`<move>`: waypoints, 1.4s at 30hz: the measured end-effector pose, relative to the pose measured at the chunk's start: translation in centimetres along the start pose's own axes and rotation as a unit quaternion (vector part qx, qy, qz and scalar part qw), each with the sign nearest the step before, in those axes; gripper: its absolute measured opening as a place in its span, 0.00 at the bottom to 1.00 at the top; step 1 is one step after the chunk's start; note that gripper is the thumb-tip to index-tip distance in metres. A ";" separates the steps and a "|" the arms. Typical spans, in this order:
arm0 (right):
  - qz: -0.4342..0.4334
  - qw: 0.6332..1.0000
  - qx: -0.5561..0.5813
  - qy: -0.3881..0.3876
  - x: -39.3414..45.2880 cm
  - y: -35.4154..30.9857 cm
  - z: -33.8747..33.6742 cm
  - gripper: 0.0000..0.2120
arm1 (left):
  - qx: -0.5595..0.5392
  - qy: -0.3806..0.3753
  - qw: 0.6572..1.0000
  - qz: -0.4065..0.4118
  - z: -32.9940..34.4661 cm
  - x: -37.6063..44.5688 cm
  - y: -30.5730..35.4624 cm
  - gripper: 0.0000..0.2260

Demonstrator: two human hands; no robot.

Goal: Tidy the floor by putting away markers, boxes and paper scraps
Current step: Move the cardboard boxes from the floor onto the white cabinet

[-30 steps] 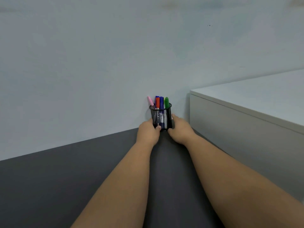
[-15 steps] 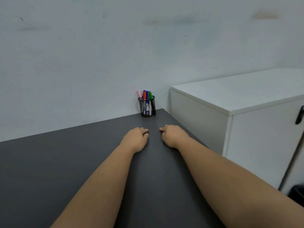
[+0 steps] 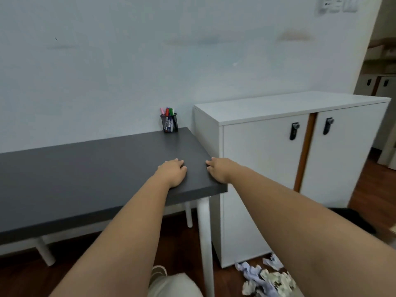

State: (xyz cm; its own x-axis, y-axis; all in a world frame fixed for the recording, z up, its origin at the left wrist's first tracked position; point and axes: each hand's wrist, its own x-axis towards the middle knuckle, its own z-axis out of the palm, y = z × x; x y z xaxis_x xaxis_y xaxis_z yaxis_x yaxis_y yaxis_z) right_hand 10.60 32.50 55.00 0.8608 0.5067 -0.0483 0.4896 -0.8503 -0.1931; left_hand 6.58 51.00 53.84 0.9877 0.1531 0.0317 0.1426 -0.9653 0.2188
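Pale wall (image 3: pixel 107 71) behind, grey desk (image 3: pixel 85 179) next to a white cabinet (image 3: pixel 267 151). Mesh cup (image 3: pixel 169 123) of markers (image 3: pixel 169 112) parked upright at the desk's far right corner, by the wall. Left hand (image 3: pixel 172 171) and right hand (image 3: pixel 217 169) near the front right corner, fingers loosely curled, holding nothing, well apart from the cup. Crumpled paper scraps (image 3: pixel 263 277) down on the wood floor (image 3: pixel 375 189) by the cabinet base.

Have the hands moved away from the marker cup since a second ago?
Yes. Both hands held the marker cup at the wall; now they rest near the desk's front edge, with the cup left at the back corner.
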 end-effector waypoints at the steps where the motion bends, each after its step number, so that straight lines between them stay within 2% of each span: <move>1: 0.006 1.000 -0.004 -0.001 -1.7 1.4 -0.4 0.22 | -0.001 -0.006 1.000 0.004 0.3 -1.0 1.6 0.22; 4: 0.048 0.999 0.017 0.009 -6.8 7.1 -2.0 0.23 | -0.009 -0.016 0.999 0.037 0.9 -3.4 7.1 0.22; 8: 0.153 0.988 0.033 0.011 -13.4 15.8 -3.2 0.25 | -0.008 -0.015 0.993 0.113 2.0 -5.2 14.3 0.19; 17: 0.341 0.939 0.005 -0.042 -31.4 30.8 -1.3 0.29 | 0.000 -0.047 0.974 0.221 6.9 -9.1 29.5 0.17; 25: 0.456 0.890 0.011 -0.008 -43.3 38.1 -0.9 0.29 | -0.004 -0.084 0.953 0.292 10.0 -11.7 41.3 0.18; 34: 0.528 0.848 0.056 0.007 -53.5 44.9 -0.1 0.28 | 0.003 -0.106 0.916 0.386 13.6 -15.5 56.3 0.17; 39: 0.574 0.815 0.077 -0.006 -57.7 48.2 2.6 0.29 | 0.011 -0.160 0.894 0.417 18.2 -17.7 62.0 0.18; 42: 0.581 0.809 0.079 -0.034 -58.6 50.0 4.3 0.30 | 0.007 -0.195 0.887 0.418 21.1 -17.7 63.7 0.18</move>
State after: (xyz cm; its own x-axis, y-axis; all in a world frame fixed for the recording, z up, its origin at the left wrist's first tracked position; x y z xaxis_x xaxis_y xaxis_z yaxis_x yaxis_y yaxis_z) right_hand -15.95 -39.14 43.93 0.7149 -0.6105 -0.3410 -0.6736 -0.7321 -0.1015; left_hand -0.45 -17.70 46.62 0.6956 -0.6996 -0.1635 -0.6522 -0.7103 0.2647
